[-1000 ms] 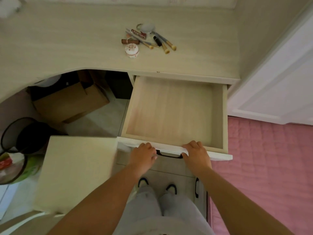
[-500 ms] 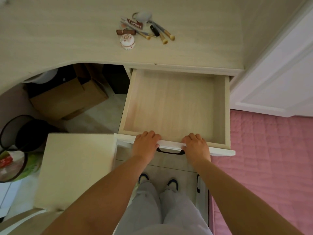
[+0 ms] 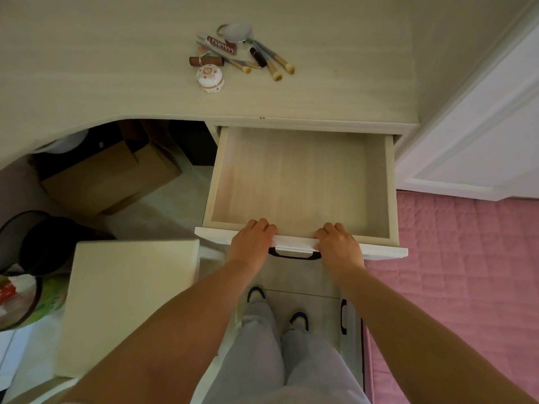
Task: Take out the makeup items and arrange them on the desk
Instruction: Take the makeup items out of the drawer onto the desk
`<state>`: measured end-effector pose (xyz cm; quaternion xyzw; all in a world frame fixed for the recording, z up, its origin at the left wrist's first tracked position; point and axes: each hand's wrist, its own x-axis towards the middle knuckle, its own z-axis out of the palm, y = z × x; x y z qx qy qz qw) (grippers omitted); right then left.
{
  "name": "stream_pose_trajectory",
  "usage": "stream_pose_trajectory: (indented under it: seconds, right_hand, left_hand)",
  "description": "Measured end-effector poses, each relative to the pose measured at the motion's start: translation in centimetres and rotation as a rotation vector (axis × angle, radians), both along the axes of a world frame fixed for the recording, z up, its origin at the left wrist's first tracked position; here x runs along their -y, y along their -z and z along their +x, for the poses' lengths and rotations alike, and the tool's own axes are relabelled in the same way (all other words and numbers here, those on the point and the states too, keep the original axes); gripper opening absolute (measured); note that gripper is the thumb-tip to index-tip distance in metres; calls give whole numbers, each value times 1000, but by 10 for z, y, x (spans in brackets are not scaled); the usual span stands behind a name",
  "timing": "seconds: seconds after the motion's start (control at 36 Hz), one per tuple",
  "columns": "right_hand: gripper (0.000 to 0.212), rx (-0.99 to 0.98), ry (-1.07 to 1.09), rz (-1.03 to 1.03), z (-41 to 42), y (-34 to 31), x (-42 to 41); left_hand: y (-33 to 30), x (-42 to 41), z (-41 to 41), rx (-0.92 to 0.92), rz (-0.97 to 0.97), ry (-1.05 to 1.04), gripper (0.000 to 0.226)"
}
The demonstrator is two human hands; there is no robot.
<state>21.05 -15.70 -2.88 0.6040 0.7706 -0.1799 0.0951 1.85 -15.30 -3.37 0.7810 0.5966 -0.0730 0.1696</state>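
Makeup items (image 3: pixel 242 53) are lying in a small heap on the desk (image 3: pixel 87 68), well beyond both hands. The left hand (image 3: pixel 252 243) and right hand (image 3: pixel 339 246) are gripping the drawer (image 3: pixel 300 176) front, fingers curled over its edge. I am judging the brushes light and rolling, the little round jar (image 3: pixel 210 78) breakable; take each by its middle.

A cardboard box (image 3: pixel 108 176) sits on the floor in the dim recess, flaps partly open. A dark mesh wastebasket (image 3: pixel 27 243) stands nearer the camera than the cardboard box, to its left. A green bag (image 3: pixel 51 298) with red print lies just beside the wastebasket. A pale square stool (image 3: pixel 128 304) stands right of the wastebasket. A pink quilted bedspread (image 3: pixel 466 272) lies far right of the box, below a white panelled door (image 3: pixel 481 135).
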Motion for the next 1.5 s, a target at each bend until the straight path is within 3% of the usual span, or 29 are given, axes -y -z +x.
stream_pose_trajectory:
  seconds: [0.14, 0.28, 0.36, 0.47, 0.67, 1.06, 1.14, 1.22, 1.28, 1.42, 1.5]
  right_hand:
    - [26, 19, 42, 14, 4, 1, -23]
    - [27, 30, 81, 10, -4, -1, -42]
    - [30, 25, 119, -4, -6, -4, -62]
    - [36, 50, 144, -42, -8, -7, -90]
    - [35, 92, 122, -29, -9, -3, -129]
    - [30, 122, 52, 48, 3, -14, -175]
    - [31, 176, 9, 102, 5, -21, -183]
    - [44, 204, 39, 165, 5, -28, -187]
    - [60, 169, 67, 214, 7, -27, -190]
    - [92, 130, 55, 291, 10, -25, -199]
    - [97, 198, 19, 232, 11, -30, -206]
  left_hand:
    - [-2, -25, 0, -38, -16, 75, 30]
    - [-3, -50, -5, -48, 94, 170, 33]
    - [0, -71, -8, -28, 126, 167, 34]
    - [-5, -98, -5, 22, 18, 120, 25]
    - [-5, -145, -5, -30, 40, 213, 37]
    - [-12, -190, 1, -96, 30, 166, 37]
    - [-21, -196, 2, -77, 160, 119, 61]
    - [-23, -199, 1, -72, 251, 56, 92]
    - [-23, -202, 2, -75, 249, 46, 101]
    - [-29, -214, 6, -159, 99, 79, 93]
    - [-32, -223, 9, -188, 74, 77, 96]
